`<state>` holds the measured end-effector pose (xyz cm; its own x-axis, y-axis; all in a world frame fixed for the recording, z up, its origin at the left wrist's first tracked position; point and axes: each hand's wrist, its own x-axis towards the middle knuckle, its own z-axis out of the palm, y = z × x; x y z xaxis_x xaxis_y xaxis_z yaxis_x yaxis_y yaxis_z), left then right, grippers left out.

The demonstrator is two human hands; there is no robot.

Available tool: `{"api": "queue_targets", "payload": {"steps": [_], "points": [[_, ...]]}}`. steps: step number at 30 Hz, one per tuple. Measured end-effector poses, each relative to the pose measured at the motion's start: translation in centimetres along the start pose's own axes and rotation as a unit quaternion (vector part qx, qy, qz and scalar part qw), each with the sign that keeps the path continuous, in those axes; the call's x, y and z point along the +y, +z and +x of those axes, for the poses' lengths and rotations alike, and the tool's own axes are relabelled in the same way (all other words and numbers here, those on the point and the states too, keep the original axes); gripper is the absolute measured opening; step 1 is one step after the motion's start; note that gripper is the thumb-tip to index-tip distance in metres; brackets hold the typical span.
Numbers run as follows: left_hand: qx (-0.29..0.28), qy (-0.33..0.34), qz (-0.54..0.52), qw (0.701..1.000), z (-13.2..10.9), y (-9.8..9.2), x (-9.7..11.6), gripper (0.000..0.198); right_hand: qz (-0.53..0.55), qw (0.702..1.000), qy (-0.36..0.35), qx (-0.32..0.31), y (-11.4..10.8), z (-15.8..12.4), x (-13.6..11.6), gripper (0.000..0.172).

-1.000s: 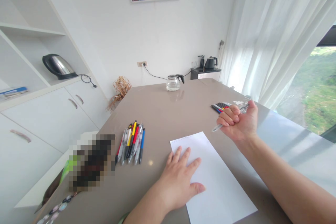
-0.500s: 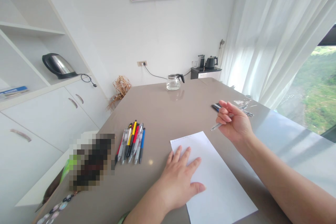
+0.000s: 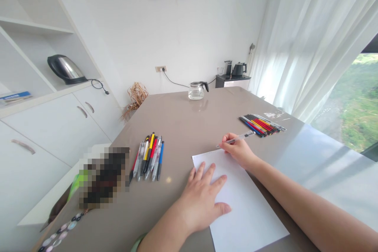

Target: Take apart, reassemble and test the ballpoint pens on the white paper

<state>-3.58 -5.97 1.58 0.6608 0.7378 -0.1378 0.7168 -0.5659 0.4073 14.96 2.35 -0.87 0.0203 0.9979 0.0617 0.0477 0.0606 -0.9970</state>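
Observation:
My left hand (image 3: 205, 195) lies flat with fingers spread on a white sheet of paper (image 3: 245, 212), which rests on the table at a slant. Between the fingers of my right hand (image 3: 238, 151) is a clear pen (image 3: 240, 137), its tip close to the paper's far edge. Faint small marks run along that edge; I cannot read them. Left of the paper, a loose bunch of pens (image 3: 150, 159) in several colours lies on the table. A second, neater row of pens (image 3: 261, 125) lies beyond my right hand.
A glass pot (image 3: 196, 91) with clear liquid stands at the far end of the brown table (image 3: 177, 122). White scraps (image 3: 273, 115) lie near the right-hand pens. A beaded strap (image 3: 63, 232) and a blurred-out object (image 3: 103, 177) occupy the left edge. Shelves hold a kettle (image 3: 66, 69).
My right hand has moved left and down to the paper's far edge, and its pen has turned to point at the paper. My left hand has stayed in place.

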Motion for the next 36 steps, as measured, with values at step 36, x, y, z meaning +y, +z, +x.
{"api": "queue_targets", "payload": {"steps": [36], "points": [[-0.013,-0.015,0.003,1.0,0.1,-0.2,0.3,0.062,-0.251,0.967,-0.036,0.034,0.1,0.6,1.2,0.009]]}}
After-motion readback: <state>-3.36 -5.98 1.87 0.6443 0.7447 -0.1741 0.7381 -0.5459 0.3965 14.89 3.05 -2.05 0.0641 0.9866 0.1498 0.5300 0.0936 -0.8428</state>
